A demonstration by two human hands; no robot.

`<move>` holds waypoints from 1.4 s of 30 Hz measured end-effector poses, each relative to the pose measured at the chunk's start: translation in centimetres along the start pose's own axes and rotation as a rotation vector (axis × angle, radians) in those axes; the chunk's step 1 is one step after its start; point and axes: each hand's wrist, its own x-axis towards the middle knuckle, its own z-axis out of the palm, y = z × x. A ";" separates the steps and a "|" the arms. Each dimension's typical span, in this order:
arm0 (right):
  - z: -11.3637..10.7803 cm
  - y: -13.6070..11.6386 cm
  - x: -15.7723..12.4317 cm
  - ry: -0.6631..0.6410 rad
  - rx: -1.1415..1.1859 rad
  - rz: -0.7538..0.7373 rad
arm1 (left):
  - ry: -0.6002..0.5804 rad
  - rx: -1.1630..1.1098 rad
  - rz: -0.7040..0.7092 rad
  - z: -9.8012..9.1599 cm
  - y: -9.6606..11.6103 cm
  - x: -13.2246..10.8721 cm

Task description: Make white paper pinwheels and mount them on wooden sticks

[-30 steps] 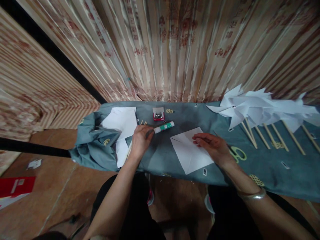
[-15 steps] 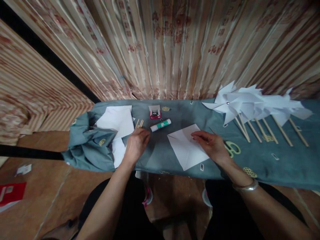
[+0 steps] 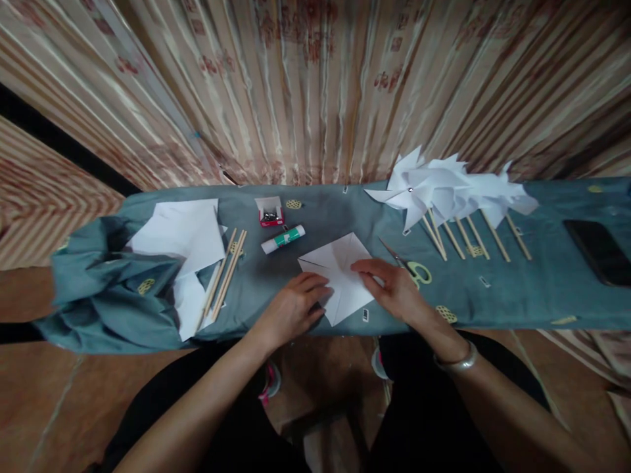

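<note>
White and creased, one square paper sheet (image 3: 340, 277) underlies left hand (image 3: 290, 309) and right hand (image 3: 394, 289), each grip half-curled, any hold indiscernible.

Dim, uneven light, curtain (image 3: 325, 98) darkening toward upper right, soft blur, wide-angle stretching at edges

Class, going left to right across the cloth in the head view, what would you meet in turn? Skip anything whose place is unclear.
Loose white sheets → wooden sticks → glue stick → creased paper square → scissors → dark phone.
</note>
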 end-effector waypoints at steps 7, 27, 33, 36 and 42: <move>-0.2 -0.6 -2.5 -0.037 -0.099 -0.169 | 0.010 0.071 0.052 -0.1 -0.5 -0.6; -0.2 -0.7 -3.1 -0.123 -0.158 -0.142 | 0.172 -0.083 -0.035 0.5 -0.6 1.0; 0.5 -0.8 -3.1 -0.055 -0.171 -0.138 | 0.167 -0.074 -0.086 0.8 -1.1 1.8; 0.8 -1.0 -3.1 -0.001 -0.206 -0.156 | 0.170 -0.080 -0.094 1.0 -1.3 1.9; 0.7 -1.2 -3.0 -0.008 -0.231 -0.173 | 0.184 -0.102 -0.127 1.2 -1.4 2.3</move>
